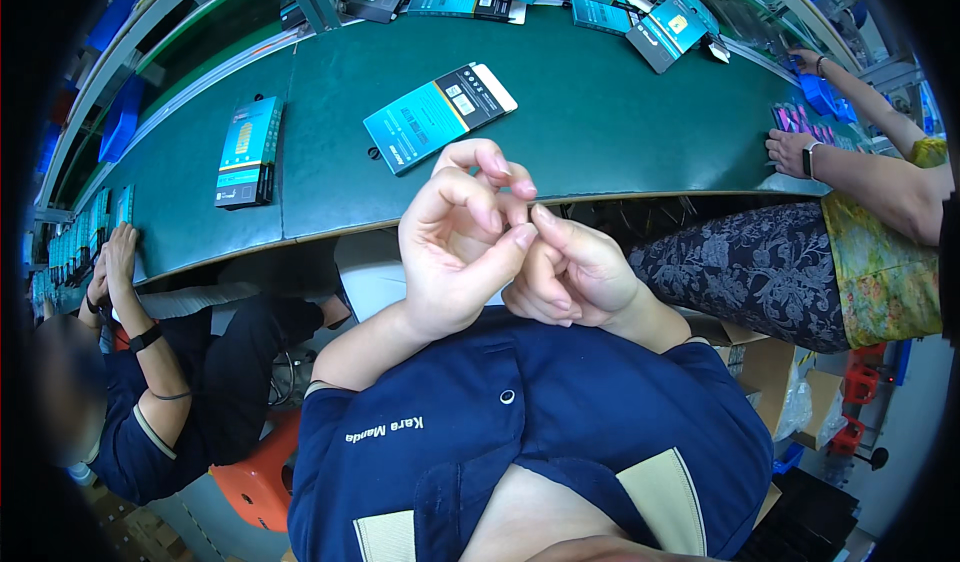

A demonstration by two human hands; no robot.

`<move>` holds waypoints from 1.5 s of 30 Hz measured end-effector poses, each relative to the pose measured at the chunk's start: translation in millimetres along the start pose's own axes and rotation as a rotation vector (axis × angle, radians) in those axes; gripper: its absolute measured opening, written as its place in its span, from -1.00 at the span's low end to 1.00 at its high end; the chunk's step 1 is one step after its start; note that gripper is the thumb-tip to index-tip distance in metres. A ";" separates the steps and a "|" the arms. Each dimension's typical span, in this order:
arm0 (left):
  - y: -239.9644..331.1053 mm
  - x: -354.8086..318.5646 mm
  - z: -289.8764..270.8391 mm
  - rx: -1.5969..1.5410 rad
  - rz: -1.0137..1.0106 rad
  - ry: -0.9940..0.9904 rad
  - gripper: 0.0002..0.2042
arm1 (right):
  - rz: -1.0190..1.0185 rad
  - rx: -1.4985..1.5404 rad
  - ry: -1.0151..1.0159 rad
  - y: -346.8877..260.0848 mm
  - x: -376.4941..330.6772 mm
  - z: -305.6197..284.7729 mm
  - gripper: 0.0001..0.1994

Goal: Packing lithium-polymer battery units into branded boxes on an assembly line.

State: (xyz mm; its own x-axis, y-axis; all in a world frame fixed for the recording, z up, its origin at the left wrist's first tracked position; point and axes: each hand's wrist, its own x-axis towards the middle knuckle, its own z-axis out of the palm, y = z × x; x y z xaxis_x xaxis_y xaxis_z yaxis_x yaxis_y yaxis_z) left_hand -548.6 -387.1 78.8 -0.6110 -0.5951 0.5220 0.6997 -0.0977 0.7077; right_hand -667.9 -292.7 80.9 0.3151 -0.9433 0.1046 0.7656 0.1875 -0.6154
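Observation:
My left hand (452, 247) and my right hand (578, 270) meet in front of my chest, just off the near edge of the green table. The fingertips of both are pinched together and touch or nearly touch. Whatever lies between them is too small or hidden to make out. Just beyond my hands, a flat teal and black box (425, 127) rests at a slant, its white end flap sticking out at the far right. A small black round piece (374, 153) shows at its left edge. Further left lies a small stack of similar boxes (248, 152).
Many teal boxes (480, 0) are heaped along the far side of the green table (330, 152). At the left, a co-worker's hands (118, 262) are beside a row of boxes. On the right, another person's hand (790, 152) touches pink items near blue bins (820, 94).

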 end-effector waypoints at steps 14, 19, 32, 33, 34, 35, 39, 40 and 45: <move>1.7 -0.2 5.4 -0.044 0.009 0.135 -0.76 | -0.174 -0.330 0.218 -5.9 -9.1 1.1 -0.33; 5.9 -1.7 7.6 0.198 0.067 0.110 -0.69 | -0.359 -0.538 0.370 -2.8 -4.2 7.8 -0.59; -8.3 -0.4 25.3 0.749 0.333 0.012 -0.68 | -0.804 -0.818 0.522 -11.9 -3.1 1.4 -0.80; -7.9 -0.2 25.5 0.758 0.311 0.011 -0.68 | -0.804 -0.816 0.525 -12.1 -2.8 1.5 -0.80; -7.8 0.0 26.1 0.690 0.289 0.028 -0.69 | -0.746 -0.692 0.509 -12.4 -2.6 1.8 -0.77; -7.6 0.8 26.4 0.623 0.267 0.045 -0.69 | -0.693 -0.568 0.500 -12.9 -2.4 2.3 -0.74; -8.3 4.6 30.1 0.346 0.156 0.188 -0.72 | -0.655 -0.603 0.532 -16.2 -1.6 4.7 -0.70; -8.0 6.0 30.0 0.347 0.154 0.190 -0.71 | -0.668 -0.634 0.517 -17.2 -1.2 5.2 -0.72; -8.0 10.7 29.2 0.346 0.174 0.189 -0.73 | -0.712 -0.699 0.492 -20.9 1.8 6.5 -0.76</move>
State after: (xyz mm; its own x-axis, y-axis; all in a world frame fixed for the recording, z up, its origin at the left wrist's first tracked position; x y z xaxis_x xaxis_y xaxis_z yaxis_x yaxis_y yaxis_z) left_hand -571.5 -369.4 92.6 -0.3939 -0.7180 0.5739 0.6012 0.2710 0.7517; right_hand -679.7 -296.6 99.1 -0.4457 -0.8091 0.3831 0.1501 -0.4895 -0.8590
